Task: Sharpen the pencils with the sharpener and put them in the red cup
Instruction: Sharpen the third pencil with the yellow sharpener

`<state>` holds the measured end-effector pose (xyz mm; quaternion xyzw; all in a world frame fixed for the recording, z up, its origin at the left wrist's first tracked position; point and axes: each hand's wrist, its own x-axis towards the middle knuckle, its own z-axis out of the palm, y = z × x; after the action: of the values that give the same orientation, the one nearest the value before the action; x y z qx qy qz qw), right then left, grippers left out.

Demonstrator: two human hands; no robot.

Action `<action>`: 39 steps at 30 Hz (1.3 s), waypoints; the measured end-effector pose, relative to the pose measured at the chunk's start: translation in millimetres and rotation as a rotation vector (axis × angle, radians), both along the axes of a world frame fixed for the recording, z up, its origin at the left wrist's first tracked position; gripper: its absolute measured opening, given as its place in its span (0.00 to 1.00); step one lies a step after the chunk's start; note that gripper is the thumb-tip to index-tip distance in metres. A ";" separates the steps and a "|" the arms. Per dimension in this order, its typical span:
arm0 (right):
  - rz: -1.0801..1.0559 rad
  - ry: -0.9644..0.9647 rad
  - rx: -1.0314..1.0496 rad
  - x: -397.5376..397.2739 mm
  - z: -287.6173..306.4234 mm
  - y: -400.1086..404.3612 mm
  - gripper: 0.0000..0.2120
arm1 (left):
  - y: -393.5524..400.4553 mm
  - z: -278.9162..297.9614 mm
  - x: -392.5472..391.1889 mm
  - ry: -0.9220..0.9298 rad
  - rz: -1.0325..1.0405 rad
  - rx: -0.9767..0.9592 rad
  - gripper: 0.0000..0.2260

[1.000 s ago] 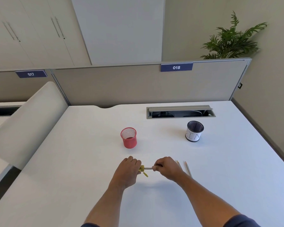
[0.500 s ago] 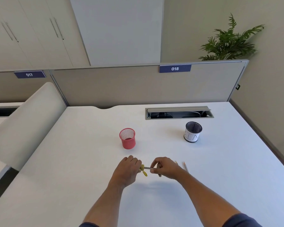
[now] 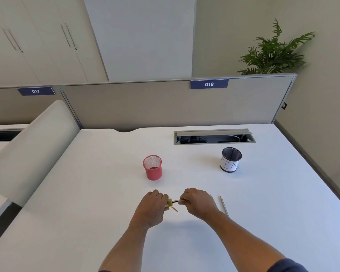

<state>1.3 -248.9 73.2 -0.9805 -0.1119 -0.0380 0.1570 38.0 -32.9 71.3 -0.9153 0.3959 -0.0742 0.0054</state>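
My left hand (image 3: 153, 208) grips a small yellow sharpener (image 3: 170, 203) just above the white desk. A pencil (image 3: 176, 201) pokes into it from the right, and my right hand (image 3: 198, 203) is curled around the pencil's shaft, hiding most of it. A curl of yellow shaving hangs below the sharpener. The red mesh cup (image 3: 152, 170) stands upright a short way behind my hands and looks empty. A loose pencil (image 3: 224, 206) lies on the desk just right of my right hand, and another pencil's tip (image 3: 211, 195) shows behind that hand.
A black mesh cup with a white paper label (image 3: 230, 159) stands at the right rear. Behind it is an open cable tray (image 3: 214, 136) set in the white desk (image 3: 86, 193). A grey partition (image 3: 165, 103) closes the far edge.
My right hand has turned on the pencil and shifted slightly, uncovering more of the loose pencil beside it. The left hand keeps hold of the sharpener.
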 end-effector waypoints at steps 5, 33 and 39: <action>-0.148 0.326 0.199 -0.2 8.9 3.8 0.16 | -2.6 2.1 3.0 -0.032 -0.018 0.034 0.11; -0.200 0.314 0.394 -1.5 -9.4 4.2 0.09 | -1.9 4.3 -3.1 -0.020 -0.017 -0.025 0.13; -0.153 0.633 0.675 3.5 4.2 -6.3 0.11 | -3.3 2.3 -2.4 -0.044 -0.059 0.036 0.10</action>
<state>4.8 -255.2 77.4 -0.8435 0.0326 0.2172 0.4902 35.6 -36.2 73.6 -0.9011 0.4238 -0.0873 0.0284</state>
